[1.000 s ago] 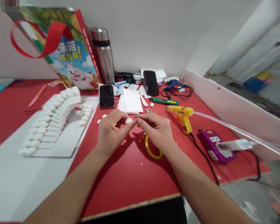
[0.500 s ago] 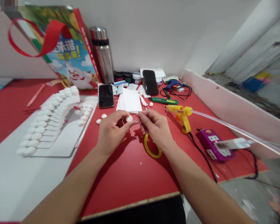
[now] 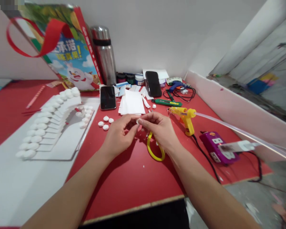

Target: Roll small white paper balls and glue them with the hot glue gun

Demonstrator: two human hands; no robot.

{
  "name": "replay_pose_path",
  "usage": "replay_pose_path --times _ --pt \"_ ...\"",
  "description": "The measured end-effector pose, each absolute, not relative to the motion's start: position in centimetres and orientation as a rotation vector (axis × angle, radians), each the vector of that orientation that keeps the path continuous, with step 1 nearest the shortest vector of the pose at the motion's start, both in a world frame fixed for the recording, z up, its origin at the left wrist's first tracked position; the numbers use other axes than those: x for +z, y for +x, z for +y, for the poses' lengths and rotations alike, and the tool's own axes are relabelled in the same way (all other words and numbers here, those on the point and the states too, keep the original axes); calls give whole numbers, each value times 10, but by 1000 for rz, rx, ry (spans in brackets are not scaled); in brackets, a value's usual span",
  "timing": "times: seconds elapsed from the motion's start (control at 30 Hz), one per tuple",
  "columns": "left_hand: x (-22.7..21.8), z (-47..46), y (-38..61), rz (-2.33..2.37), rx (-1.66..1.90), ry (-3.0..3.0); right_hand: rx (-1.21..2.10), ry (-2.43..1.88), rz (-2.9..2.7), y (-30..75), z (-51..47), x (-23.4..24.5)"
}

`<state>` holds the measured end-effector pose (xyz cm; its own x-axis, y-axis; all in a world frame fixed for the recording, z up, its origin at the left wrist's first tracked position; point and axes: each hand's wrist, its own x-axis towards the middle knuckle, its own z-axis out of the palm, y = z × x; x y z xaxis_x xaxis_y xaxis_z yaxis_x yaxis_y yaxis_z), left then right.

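Above the red table, my left hand (image 3: 120,133) and my right hand (image 3: 159,128) meet fingertip to fingertip. Both pinch a small white round piece (image 3: 138,121) between thumbs and fingers; most of it is covered. Just left of my left hand lie several white rounded pieces (image 3: 105,127). A yellow loop (image 3: 154,157) shows below my right hand, its upper part hidden. At the left, a white stepped, curved model (image 3: 58,127) stands on a white board, its outer edge lined with similar white pieces.
A yellow glue gun (image 3: 187,119) with a long clear stick lies right, near a purple box (image 3: 213,146). Behind the hands are white paper (image 3: 132,103), a green cutter (image 3: 168,102), two phones (image 3: 108,98), a steel flask (image 3: 106,60) and a picture bag (image 3: 73,66).
My left hand's fingers have turned inward and closed up to the right hand's fingertips. The white piece has moved slightly right, now between both hands. More loose white pieces show beside my left hand.
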<state>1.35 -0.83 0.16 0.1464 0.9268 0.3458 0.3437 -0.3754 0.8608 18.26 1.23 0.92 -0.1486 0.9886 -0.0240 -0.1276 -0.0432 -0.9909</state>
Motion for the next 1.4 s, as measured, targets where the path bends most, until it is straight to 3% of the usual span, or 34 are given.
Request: replay_pose_path --times 0.33,0.9,1.4 --pt "3 -7 15 1222 1275 1703 1517 -1065 -1186 184 11 13" --pt "1 -7 17 1239 1330 1867 1430 -1057 -1198 181 10 13" --pt "0 -5 10 1178 1223 1863 1642 -1014 -1019 189 16 8"
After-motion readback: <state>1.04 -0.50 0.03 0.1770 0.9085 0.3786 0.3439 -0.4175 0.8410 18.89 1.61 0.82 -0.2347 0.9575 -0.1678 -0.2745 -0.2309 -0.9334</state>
